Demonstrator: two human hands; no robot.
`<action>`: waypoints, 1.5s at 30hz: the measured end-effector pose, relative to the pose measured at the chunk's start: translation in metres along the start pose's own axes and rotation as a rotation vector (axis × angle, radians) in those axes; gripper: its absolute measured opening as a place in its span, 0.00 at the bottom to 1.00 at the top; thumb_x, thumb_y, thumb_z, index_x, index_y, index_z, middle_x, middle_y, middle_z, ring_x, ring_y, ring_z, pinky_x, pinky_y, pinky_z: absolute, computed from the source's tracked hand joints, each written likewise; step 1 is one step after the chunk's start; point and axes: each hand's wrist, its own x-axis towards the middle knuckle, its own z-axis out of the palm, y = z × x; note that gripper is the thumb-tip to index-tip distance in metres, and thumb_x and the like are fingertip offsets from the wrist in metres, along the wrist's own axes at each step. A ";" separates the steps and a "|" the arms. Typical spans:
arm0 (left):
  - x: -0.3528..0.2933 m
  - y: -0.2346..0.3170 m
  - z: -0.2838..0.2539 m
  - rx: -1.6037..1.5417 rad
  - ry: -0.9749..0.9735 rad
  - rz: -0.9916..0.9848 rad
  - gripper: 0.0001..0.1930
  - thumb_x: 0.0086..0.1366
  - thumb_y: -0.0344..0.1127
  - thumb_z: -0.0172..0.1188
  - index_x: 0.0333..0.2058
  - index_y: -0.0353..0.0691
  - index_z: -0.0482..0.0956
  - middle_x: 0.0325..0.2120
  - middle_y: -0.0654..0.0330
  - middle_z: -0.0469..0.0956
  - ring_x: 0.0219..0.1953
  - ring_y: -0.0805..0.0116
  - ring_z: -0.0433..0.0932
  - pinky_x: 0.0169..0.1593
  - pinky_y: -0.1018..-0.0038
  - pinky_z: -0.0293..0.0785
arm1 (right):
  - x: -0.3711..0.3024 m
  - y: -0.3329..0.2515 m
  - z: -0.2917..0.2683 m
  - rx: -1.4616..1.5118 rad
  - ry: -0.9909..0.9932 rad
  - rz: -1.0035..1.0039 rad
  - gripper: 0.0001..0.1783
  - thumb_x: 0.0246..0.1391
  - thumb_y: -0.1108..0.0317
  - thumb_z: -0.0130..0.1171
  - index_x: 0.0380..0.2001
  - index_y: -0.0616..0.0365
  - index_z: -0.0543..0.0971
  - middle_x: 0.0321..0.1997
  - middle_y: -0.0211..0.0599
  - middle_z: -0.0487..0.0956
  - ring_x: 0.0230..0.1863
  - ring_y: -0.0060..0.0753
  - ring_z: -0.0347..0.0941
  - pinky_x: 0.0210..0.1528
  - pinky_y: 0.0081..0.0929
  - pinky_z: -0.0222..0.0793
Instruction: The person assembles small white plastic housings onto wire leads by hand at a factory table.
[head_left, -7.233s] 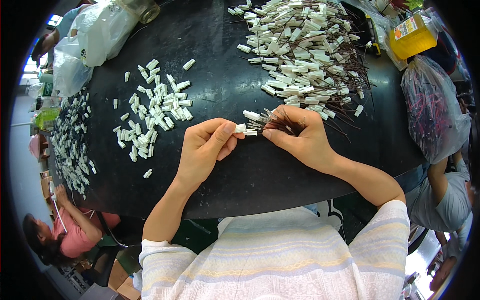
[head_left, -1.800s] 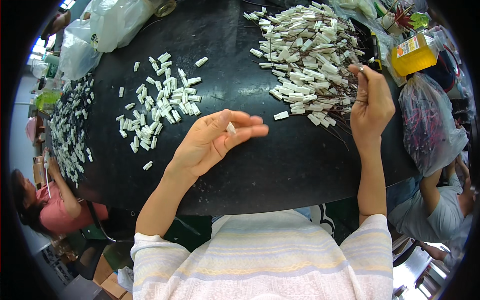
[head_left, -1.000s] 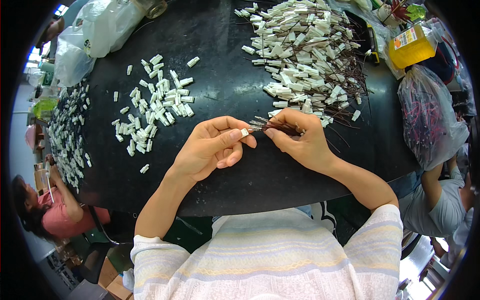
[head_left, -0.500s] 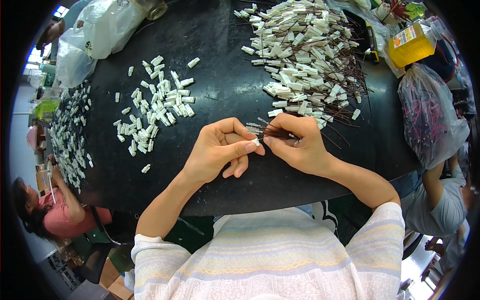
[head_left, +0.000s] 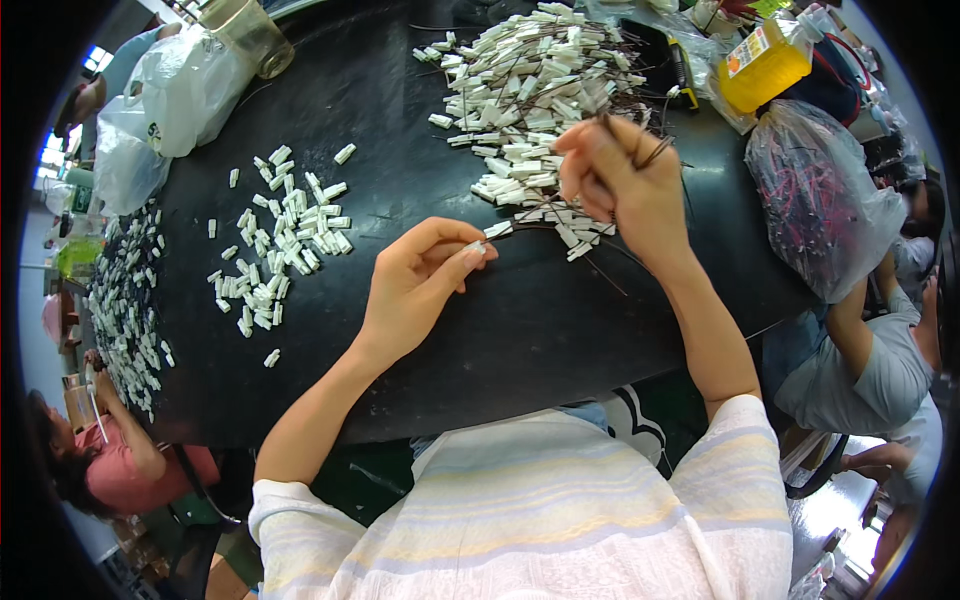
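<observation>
White connector housing (head_left: 479,247): located at the left hand (head_left: 415,285), above the black table (head_left: 450,370). Probable faults: the small part may slip or turn if thumb pressure slackens; wires near the right hand (head_left: 638,195) may snag the wired connector pile (head_left: 540,90) and drag pieces loose, since that hand overlaps the pile in view. Left hand: thumb and forefinger closed in a pinch on the housing, remaining fingers curled. A further white piece (head_left: 498,229) sits just beyond the fingertips; whether it is joined to the housing cannot be determined. Right hand: fingers bent, motion-blurred, with dark wires (head_left: 655,150) showing beside them; whether it is clamped on these cannot be told.
</observation>
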 end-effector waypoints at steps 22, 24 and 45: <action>0.110 -0.009 0.077 1.484 -0.041 0.878 0.41 0.46 0.59 0.56 0.56 0.42 0.59 0.59 0.52 0.54 0.65 0.57 0.42 0.60 0.42 0.29 | 0.013 -0.003 -0.033 0.395 0.272 -0.254 0.11 0.54 0.66 0.48 0.27 0.63 0.74 0.12 0.21 0.58 0.10 0.11 0.47 0.10 0.14 0.40; 0.104 -0.003 0.079 1.458 -0.028 0.879 0.42 0.44 0.61 0.57 0.54 0.37 0.62 0.58 0.51 0.55 0.65 0.57 0.42 0.60 0.42 0.30 | -0.001 -0.005 -0.021 0.349 0.213 -0.261 0.09 0.56 0.67 0.46 0.32 0.63 0.72 0.11 0.21 0.56 0.10 0.12 0.45 0.11 0.14 0.40; 0.004 -0.026 -0.107 1.525 0.562 0.405 0.19 0.52 0.44 0.58 0.40 0.39 0.72 0.46 0.54 0.70 0.54 0.54 0.60 0.48 0.57 0.60 | -0.035 0.044 0.045 0.112 -0.251 0.232 0.10 0.59 0.67 0.44 0.29 0.61 0.71 0.15 0.24 0.62 0.13 0.11 0.48 0.14 0.11 0.41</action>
